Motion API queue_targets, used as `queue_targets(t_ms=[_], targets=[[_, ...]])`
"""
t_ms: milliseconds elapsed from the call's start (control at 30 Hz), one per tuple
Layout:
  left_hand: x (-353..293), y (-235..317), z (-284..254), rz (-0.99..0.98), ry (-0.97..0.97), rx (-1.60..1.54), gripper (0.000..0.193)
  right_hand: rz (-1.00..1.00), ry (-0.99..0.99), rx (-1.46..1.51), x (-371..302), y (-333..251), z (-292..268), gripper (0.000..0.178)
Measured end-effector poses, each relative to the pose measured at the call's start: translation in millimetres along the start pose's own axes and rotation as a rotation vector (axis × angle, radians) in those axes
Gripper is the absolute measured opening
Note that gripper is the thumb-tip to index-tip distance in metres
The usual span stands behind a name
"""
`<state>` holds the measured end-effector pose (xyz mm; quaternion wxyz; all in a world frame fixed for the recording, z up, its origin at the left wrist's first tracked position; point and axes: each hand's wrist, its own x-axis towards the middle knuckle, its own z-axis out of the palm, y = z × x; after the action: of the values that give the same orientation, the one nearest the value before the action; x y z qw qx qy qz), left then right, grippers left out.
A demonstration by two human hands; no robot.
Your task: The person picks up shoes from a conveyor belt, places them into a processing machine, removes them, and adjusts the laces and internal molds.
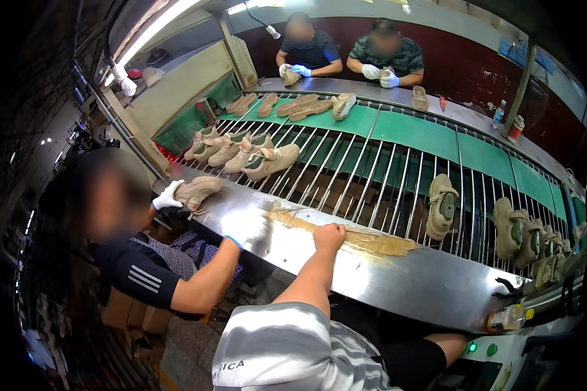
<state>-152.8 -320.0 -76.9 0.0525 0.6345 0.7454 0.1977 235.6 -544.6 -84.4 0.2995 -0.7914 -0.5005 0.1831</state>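
Note:
My left hand (330, 237) is bare and closed in a fist. It rests on the metal ledge (385, 277) of the worktable, beside a long strip of brown tape (372, 242). Nothing shows in it. My right hand is not in view. The nearest shoe to my hand is a beige one with a green lining (442, 207), standing on the metal rollers (346, 176) to the right. Left of my hand, a co-worker's white-gloved hand (249, 225) is smeared by motion over the ledge. That person's other gloved hand (168, 195) holds a beige shoe (197, 191).
Several beige shoes (270, 161) stand on the rollers at left, more (509, 228) at far right. Tan soles (306, 107) lie on the green strip (411, 133) behind. Two gloved people work across the table. A plastic bottle (507, 318) lies at the ledge's right end.

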Motion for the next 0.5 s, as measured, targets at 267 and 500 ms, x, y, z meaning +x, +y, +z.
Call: queue_targets(t_ms=[267,500], targets=[[1.9,-1.7,2.4,0.009,0.011,0.001,0.037,0.000,-0.002,0.006,-1.7,1.6,0.1,0.020],[0.7,-3.9,-0.4,0.011,0.048,0.009,0.037,-0.006,-0.009,0.005,-5.1,2.2,-0.2,0.018]])
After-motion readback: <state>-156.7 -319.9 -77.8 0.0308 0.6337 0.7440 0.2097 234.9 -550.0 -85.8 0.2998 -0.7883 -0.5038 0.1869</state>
